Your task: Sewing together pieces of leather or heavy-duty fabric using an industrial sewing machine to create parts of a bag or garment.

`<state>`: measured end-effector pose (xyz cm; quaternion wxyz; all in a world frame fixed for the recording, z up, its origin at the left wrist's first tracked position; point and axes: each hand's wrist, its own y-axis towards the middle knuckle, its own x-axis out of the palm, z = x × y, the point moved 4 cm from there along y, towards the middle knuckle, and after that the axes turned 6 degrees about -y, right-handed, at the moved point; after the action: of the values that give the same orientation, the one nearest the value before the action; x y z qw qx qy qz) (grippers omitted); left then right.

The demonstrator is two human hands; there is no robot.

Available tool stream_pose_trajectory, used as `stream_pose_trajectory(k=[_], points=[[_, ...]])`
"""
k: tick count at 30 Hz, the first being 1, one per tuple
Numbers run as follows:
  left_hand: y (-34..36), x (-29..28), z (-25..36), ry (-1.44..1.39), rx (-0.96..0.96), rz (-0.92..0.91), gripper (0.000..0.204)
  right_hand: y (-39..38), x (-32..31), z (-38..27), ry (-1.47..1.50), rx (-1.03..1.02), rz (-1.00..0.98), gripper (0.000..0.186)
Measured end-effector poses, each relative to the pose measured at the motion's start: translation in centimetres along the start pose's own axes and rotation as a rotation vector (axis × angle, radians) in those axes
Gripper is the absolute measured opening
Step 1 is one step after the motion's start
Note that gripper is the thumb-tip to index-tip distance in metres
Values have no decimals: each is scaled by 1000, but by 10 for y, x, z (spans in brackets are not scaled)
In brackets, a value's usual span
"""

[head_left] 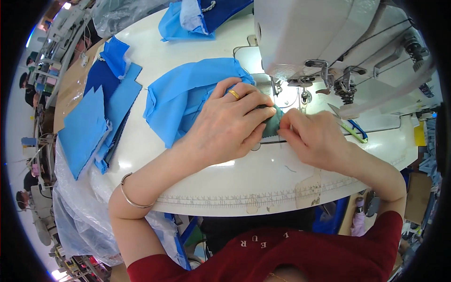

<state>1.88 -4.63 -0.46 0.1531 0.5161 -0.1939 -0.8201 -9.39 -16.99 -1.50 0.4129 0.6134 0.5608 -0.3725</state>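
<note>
A bright blue piece of cloth (171, 96) lies folded and bunched on the white sewing table, left of the sewing machine's (312, 35) lit needle area. My left hand (225, 120) rests over its right part, fingers bent and closed on the work near the presser foot (278, 88). Between my hands shows a small dark green piece of fabric (271, 128). At its right edge my right hand (314, 138) is closed in a pinch, thumb against forefinger. My fingers hide where the green and blue pieces meet.
Right of my right hand lie thread snips (358, 131) with green and blue handles. Blue cut pieces (87, 129) are stacked at the left, and more blue cloth (188, 21) lies at the back. A printed ruler (235, 201) follows the table's front edge. Clear plastic sheeting (75, 216) hangs at the left.
</note>
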Motion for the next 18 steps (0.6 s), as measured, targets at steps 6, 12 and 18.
stream_pose_trajectory(k=[6, 12, 18], points=[[0, 3, 6, 1, -6, -12, 29, -33, -10, -32, 123, -297, -118, 13], [-1, 1, 3, -31, 7, -16, 28, -31, -14, -17, 90, -253, 160, 17], [-1, 1, -1, 17, -2, 11, 26, -23, -12, -9, -126, -270, 282, 24]])
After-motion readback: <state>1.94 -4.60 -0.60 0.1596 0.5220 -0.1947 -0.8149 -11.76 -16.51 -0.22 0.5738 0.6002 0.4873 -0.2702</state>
